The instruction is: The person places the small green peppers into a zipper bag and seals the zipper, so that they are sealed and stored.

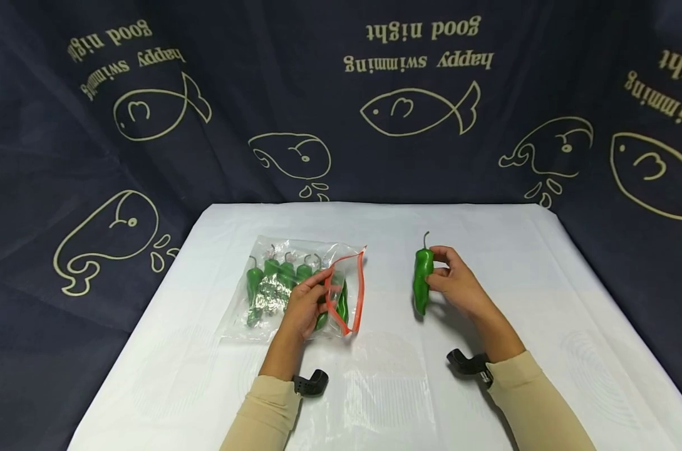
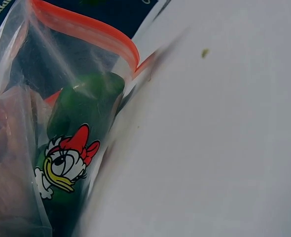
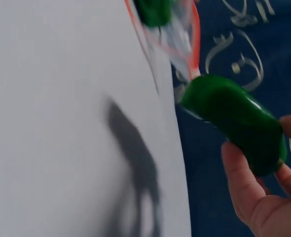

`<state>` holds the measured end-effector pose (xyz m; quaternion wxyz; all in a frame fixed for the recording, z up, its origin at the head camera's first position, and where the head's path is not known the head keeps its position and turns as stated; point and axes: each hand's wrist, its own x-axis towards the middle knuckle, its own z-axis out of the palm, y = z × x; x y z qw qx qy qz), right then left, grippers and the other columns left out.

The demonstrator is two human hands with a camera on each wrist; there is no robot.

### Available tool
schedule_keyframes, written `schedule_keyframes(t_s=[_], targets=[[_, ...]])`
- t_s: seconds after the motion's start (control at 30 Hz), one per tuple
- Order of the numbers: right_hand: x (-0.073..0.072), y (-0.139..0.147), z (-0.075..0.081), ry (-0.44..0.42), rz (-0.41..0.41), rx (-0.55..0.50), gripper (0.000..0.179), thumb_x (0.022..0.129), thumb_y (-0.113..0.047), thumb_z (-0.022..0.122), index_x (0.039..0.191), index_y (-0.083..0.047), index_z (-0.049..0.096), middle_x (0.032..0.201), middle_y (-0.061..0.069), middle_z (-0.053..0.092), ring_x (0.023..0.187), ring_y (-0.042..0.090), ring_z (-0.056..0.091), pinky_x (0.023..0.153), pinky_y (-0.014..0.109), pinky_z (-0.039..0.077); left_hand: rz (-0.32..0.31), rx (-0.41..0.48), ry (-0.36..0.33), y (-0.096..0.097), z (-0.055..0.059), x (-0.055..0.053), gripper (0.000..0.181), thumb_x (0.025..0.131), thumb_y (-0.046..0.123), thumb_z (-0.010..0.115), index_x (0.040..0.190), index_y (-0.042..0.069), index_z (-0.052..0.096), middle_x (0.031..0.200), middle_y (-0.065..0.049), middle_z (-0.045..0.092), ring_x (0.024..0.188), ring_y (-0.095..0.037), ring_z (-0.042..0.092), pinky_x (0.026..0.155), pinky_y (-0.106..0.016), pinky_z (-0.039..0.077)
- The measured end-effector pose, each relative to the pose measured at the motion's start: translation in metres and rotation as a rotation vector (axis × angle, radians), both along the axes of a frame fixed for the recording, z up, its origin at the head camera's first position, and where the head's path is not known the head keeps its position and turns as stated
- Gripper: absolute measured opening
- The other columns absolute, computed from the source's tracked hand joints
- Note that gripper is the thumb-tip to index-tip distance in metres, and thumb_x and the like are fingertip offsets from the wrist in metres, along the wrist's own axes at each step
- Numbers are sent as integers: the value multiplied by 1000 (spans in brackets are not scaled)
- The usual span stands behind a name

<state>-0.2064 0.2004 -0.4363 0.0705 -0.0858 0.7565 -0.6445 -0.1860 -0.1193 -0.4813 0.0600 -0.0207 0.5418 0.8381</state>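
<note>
A clear zip bag (image 1: 236, 313) with a red-edged mouth lies on the table, holding several green peppers (image 1: 254, 282) with their stems toward the far side. My left hand (image 1: 303, 310) grips the bag near its mouth, which gapes toward the right; plastic covers part of the fingers. In the left wrist view, a green pepper (image 2: 86, 103) shows through the bag wall beside a printed cartoon duck (image 2: 64, 163). To the right of the bag, my right hand (image 1: 456, 285) pinches a single green pepper (image 1: 423, 282) between thumb and fingers, stem up, above the table.
A white cloth covers the table (image 1: 374, 388). Behind it hangs a dark blue curtain (image 1: 295, 81) printed with fish and whales. Each wrist wears a black camera mount, one on the left (image 1: 311, 383) and one on the right (image 1: 469, 364).
</note>
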Motion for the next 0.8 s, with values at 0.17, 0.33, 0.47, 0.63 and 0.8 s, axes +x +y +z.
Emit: schedule_keyframes(t_s=[0.17,0.33,0.47,0.63,0.8], targets=[[-2,-42,-7,-25,9,-87,64,89,9,54,147,3,27,140,26,36,101,19,60,80,30,57,6,5,-8,0,0,0,44,97,-4,46,140,-2,53,110,-16,69,87,-15,71,59,-22,58],[0,-76,-16,-38,56,-110,65,87,10,54,147,1,30,138,25,39,105,25,60,80,30,57,11,7,-9,1,-1,0,43,97,-4,45,139,0,56,106,-13,70,86,-15,71,59,-23,58],[2,-98,-18,-69,64,-157,65,86,10,55,146,-1,32,136,24,41,104,26,62,79,33,57,17,-1,-12,2,-2,0,43,97,-4,45,139,0,56,109,-16,69,86,-15,71,59,-22,57],[-1,-115,-24,-155,28,-199,66,85,7,57,146,-2,33,133,23,44,101,25,63,78,35,57,15,0,-12,2,-2,-1,45,96,-5,45,139,0,56,127,-20,60,87,-14,70,58,-21,57],[1,-124,-32,-215,9,-174,64,84,8,61,143,0,36,128,24,48,96,26,63,78,36,58,21,-4,-15,2,-2,-1,46,95,-5,45,139,0,56,124,-21,61,85,-13,70,58,-21,57]])
